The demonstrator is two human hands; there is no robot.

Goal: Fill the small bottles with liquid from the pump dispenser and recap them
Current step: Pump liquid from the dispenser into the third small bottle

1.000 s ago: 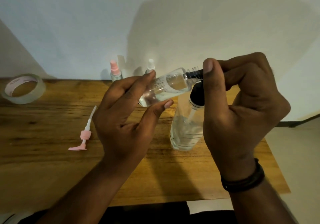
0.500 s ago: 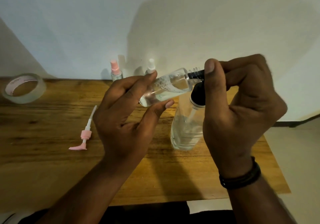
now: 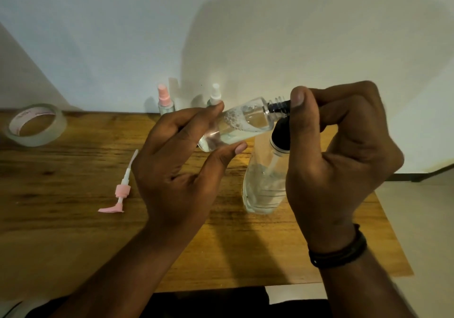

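Clear glossy small bottle, grained wooden table, glossy tape roll

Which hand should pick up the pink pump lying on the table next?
Probably left: the pink pump lies beside the left hand, though it holds the small bottle. The right hand is on the dispenser.

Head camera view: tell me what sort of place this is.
Probably a plain room at home, set up as a makeshift work spot rather than a lab: a bare wooden table pushed against an unadorned white wall, with a roll of clear tape lying on it.
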